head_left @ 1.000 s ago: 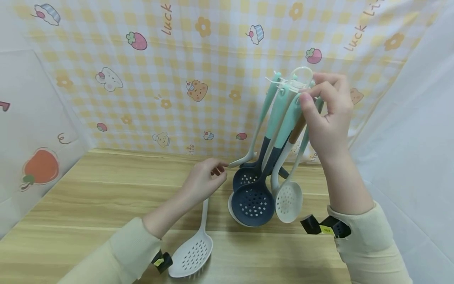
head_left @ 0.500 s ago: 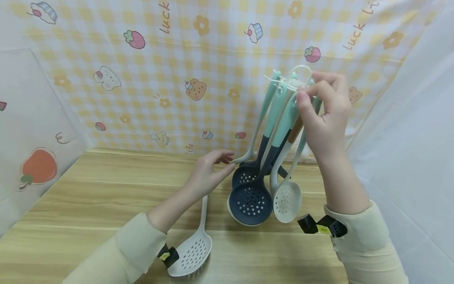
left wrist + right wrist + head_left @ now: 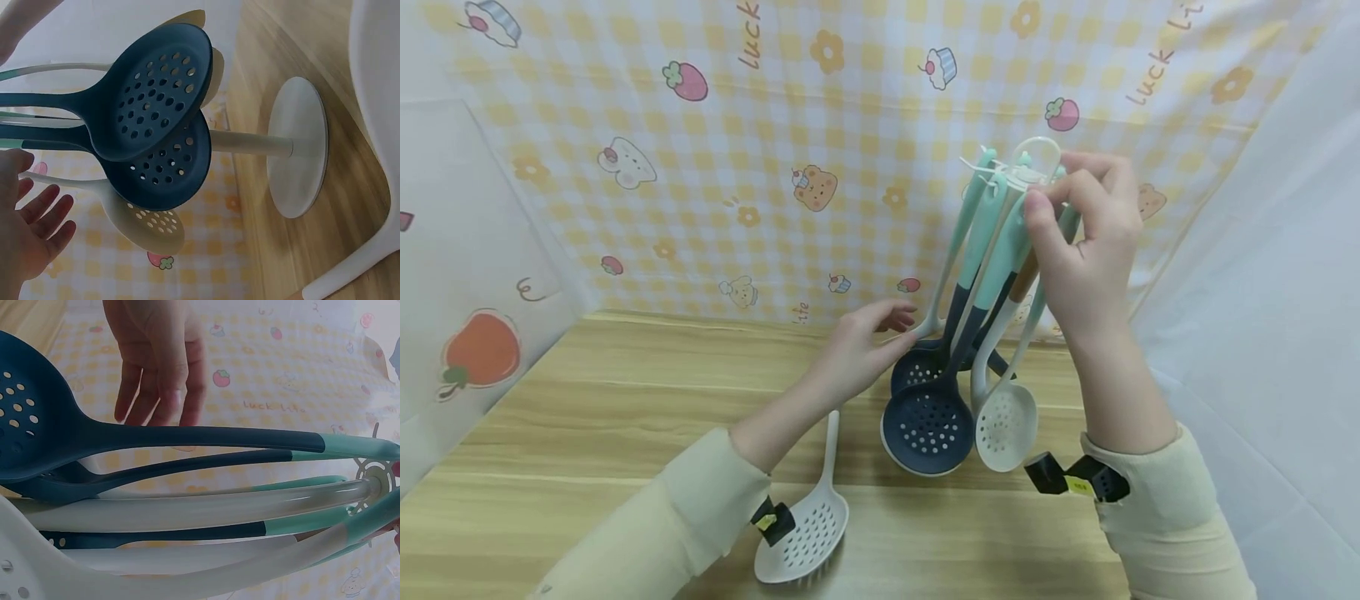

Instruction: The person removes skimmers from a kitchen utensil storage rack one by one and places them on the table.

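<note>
A white utensil stand (image 3: 1021,175) with a hook ring on top bears several turquoise-handled utensils. Its round base (image 3: 297,150) sits on the table. At the top of the stand, my right hand (image 3: 1093,225) grips with thumb and curled fingers; the exact contact is partly hidden. My left hand (image 3: 868,346) is beside the cream slotted spoon (image 3: 147,228) hanging on the left, fingers loosely extended and apart, thumb close to the handles. Navy skimmers (image 3: 928,429) hang in front, and a pale slotted spoon (image 3: 1007,425) hangs on the right.
A white slotted turner (image 3: 808,537) lies flat on the wooden table (image 3: 647,400), below the left forearm. Behind the stand rises a yellow checked cloth (image 3: 700,183). White cloth (image 3: 1262,333) borders the right side.
My left hand has moved right and slightly up, closer to the hanging utensils, and its fingers have spread. The right hand stays at the top of the stand.
</note>
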Demonstrator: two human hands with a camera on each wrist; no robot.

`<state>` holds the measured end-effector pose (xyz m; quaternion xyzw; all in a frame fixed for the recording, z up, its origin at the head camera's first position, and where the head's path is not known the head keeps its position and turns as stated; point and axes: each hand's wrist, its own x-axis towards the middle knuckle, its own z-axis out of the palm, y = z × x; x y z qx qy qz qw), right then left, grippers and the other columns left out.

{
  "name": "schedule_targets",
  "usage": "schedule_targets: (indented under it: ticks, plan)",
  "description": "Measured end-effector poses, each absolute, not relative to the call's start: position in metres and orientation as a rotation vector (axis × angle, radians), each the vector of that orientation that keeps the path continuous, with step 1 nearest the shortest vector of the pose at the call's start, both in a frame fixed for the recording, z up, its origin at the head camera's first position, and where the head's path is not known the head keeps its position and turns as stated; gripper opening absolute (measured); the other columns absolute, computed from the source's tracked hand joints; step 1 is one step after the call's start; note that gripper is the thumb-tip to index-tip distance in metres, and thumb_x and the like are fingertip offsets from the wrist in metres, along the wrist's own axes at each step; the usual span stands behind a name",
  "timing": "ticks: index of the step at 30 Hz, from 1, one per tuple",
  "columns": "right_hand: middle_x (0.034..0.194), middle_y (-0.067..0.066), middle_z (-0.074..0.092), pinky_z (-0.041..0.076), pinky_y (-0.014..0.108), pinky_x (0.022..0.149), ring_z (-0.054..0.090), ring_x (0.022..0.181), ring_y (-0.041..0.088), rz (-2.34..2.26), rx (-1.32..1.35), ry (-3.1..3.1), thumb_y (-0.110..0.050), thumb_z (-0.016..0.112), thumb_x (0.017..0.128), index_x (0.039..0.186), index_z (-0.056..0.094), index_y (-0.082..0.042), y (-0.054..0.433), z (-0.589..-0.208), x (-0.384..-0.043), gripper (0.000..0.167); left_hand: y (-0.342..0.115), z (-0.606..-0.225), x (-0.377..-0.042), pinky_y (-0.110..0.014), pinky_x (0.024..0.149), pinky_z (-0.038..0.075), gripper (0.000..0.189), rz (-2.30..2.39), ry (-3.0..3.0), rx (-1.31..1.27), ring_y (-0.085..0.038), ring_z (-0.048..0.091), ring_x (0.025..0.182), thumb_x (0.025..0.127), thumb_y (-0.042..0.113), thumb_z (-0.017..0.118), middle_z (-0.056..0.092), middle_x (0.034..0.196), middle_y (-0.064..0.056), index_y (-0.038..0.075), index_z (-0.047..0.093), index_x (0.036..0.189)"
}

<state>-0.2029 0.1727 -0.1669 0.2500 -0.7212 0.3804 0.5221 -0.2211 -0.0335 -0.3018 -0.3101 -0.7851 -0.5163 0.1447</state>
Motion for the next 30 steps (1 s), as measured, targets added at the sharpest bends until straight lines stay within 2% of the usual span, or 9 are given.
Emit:
schedule_targets:
  ticks: [5,8,14,22,30]
  plan:
    - [0.104,0.004,0.056,0.036,0.032,0.087,0.049,0.111,0.013,0.911,0.582,-1.731,-0.032,0.056,0.082,0.071,0.06,0.004,0.172,-0.167,-0.202,0.037,-0.025,-0.298,-0.225,-0.037,0.094,0.045,0.035,-1.525,-2.239,-0.974,-0.016,0.062,0.099,0.091,0.01,0.065,0.067,0.107,-0.01,0.003,0.058,0.125]
    - [0.104,0.003,0.057,0.036,0.032,0.087,0.049,0.112,0.013,0.911,0.574,-1.731,-0.032,0.056,0.081,0.071,0.06,0.004,0.173,-0.166,-0.201,0.037,-0.02,-0.296,-0.226,-0.035,0.094,0.046,0.035,-1.536,-2.228,-1.009,-0.014,0.062,0.099,0.091,0.009,0.064,0.067,0.106,-0.009,0.004,0.058,0.125]
    - [0.103,-0.011,0.053,0.036,0.031,0.087,0.05,0.111,0.013,0.916,0.561,-1.737,-0.031,0.056,0.082,0.071,0.061,0.003,0.173,-0.166,-0.201,0.036,-0.014,-0.295,-0.227,-0.034,0.091,0.048,0.036,-1.607,-2.209,-1.063,-0.012,0.062,0.101,0.092,0.005,0.063,0.068,0.109,-0.007,0.007,0.057,0.128]
    - [0.104,-0.004,0.055,0.036,0.031,0.086,0.049,0.111,0.012,0.91,0.567,-1.742,-0.031,0.056,0.082,0.071,0.06,0.003,0.171,-0.166,-0.201,0.037,-0.012,-0.296,-0.23,-0.03,0.087,0.05,0.04,-1.63,-2.262,-1.074,-0.013,0.063,0.1,0.093,0.007,0.062,0.067,0.111,-0.004,0.012,0.054,0.132]
    - [0.103,-0.011,0.053,0.036,0.031,0.086,0.049,0.111,0.012,0.907,0.575,-1.738,-0.032,0.056,0.082,0.071,0.06,0.003,0.171,-0.167,-0.201,0.037,-0.01,-0.298,-0.229,-0.034,0.089,0.049,0.041,-1.539,-2.347,-1.099,-0.013,0.062,0.099,0.093,0.009,0.062,0.067,0.106,-0.004,0.01,0.053,0.134]
